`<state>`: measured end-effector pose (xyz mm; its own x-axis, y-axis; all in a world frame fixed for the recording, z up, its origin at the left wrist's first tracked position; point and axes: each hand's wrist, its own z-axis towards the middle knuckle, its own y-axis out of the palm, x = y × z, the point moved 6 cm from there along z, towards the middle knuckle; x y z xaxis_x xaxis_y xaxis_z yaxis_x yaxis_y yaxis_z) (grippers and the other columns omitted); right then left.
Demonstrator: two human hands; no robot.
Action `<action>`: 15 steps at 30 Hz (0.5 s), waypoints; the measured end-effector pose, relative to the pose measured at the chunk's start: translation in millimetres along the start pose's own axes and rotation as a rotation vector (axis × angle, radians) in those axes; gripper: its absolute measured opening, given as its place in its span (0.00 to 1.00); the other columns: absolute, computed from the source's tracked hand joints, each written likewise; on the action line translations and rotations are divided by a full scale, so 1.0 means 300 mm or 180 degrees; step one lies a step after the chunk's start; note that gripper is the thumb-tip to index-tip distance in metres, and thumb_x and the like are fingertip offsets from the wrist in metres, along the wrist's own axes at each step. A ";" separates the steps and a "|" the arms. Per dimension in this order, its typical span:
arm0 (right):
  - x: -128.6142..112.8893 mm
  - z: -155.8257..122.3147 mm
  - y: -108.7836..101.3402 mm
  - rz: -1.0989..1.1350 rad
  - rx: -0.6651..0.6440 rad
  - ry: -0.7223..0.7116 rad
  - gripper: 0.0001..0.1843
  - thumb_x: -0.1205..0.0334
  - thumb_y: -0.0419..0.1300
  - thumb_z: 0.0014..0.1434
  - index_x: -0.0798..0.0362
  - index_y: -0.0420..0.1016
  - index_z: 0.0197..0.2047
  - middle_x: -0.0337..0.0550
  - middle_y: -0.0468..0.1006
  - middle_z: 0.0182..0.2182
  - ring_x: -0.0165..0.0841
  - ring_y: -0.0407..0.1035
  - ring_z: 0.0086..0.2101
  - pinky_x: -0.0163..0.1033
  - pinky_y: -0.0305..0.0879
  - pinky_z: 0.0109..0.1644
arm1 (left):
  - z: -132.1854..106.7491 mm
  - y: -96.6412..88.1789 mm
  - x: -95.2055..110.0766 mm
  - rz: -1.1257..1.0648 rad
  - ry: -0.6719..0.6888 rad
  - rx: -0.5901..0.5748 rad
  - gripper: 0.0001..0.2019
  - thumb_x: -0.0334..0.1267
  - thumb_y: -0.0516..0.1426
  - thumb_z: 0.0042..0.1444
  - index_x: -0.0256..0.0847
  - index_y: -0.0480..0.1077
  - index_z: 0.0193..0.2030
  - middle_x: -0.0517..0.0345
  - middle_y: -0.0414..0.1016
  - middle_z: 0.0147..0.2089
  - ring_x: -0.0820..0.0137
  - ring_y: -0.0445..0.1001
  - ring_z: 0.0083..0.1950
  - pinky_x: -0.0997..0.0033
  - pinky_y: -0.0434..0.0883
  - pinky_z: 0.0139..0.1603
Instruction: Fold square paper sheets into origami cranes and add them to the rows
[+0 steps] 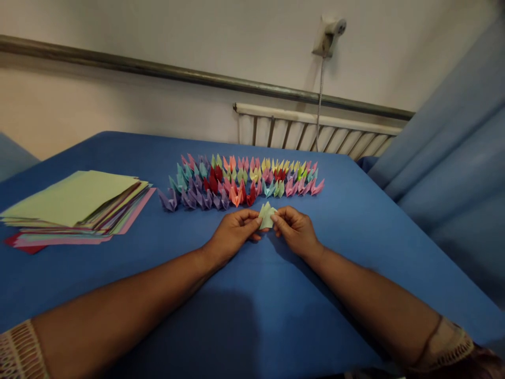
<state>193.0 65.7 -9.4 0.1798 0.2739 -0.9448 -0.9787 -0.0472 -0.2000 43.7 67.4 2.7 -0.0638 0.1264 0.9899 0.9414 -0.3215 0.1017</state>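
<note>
Between my two hands is a small pale green folded paper crane [267, 215], with pointed tips at its top. My left hand [239, 229] pinches its left side between thumb and fingers. On the right side, my right hand [295, 227] grips it the same way. Fingertips cover both of its edges. Just beyond my hands stand several rows of folded paper cranes [236, 193] in purple, red, pink, teal, green and yellow.
A stack of coloured paper sheets [74, 197] lies at the left of the blue-covered table [189, 326]. Behind it run a metal rail [189, 75] and a radiator [292, 113]. A cord hangs from a wall socket [328, 39]; a blue curtain [445, 137] hangs at right.
</note>
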 end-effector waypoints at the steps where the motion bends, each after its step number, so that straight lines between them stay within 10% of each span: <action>1: 0.004 0.002 0.004 0.0085 0.0000 0.0023 0.10 0.53 0.59 0.60 0.52 0.68 0.35 0.33 0.71 0.22 0.26 0.64 0.21 0.32 0.61 0.26 | 0.002 0.000 -0.003 0.0013 -0.0021 0.0013 0.13 0.44 0.65 0.49 0.37 0.74 0.34 0.55 0.78 0.31 0.71 0.77 0.33 0.74 0.73 0.32; 15: -0.105 -0.041 0.020 -0.0670 0.0220 -0.0732 0.11 0.58 0.65 0.54 0.50 0.69 0.38 0.38 0.70 0.32 0.29 0.66 0.29 0.36 0.65 0.33 | 0.000 -0.022 -0.010 0.0949 0.0673 0.0151 0.06 0.34 0.60 0.47 0.39 0.65 0.28 0.65 0.68 0.27 0.75 0.68 0.29 0.76 0.67 0.31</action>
<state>182.6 45.1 16.0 0.3596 0.4812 -0.7995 -0.9282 0.0967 -0.3593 37.8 69.3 -0.9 0.1534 -0.1647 0.9743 0.9429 -0.2705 -0.1942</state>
